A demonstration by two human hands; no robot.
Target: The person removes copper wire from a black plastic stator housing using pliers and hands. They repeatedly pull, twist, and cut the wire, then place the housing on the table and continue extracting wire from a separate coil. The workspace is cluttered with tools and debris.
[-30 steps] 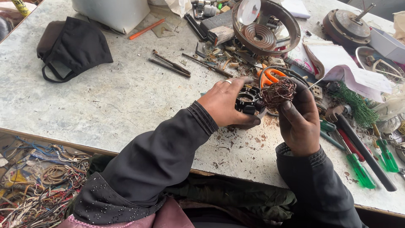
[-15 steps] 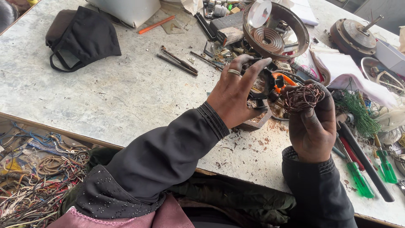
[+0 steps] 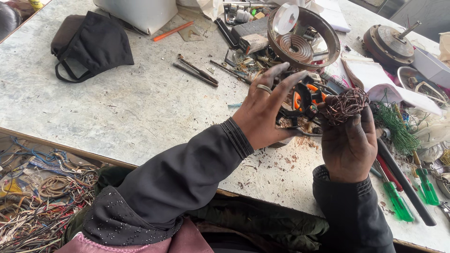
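Gripping a tangled bundle of copper wire [image 3: 344, 105] in its curled fingers, the right hand [image 3: 348, 145] is raised above the worktable [image 3: 117, 112], the wire sitting at the fingertips and bulging out over the top of the hand. Just to its left, the left hand [image 3: 265, 115] has its fingers spread and extended, a ring on one of them; its palm lies against a dark stator-like part [image 3: 293, 119], though whether it actually clasps that part cannot be told. Orange-handled cutters [image 3: 307, 96] show between the two hands, close beside the wire bundle. Behind them stands a round metal housing [image 3: 304, 37] with a coil inside. Green-handled screwdrivers [image 3: 398, 201] lie to the right of the right hand, and a black face mask [image 3: 96, 44] rests well apart at the table's far left.
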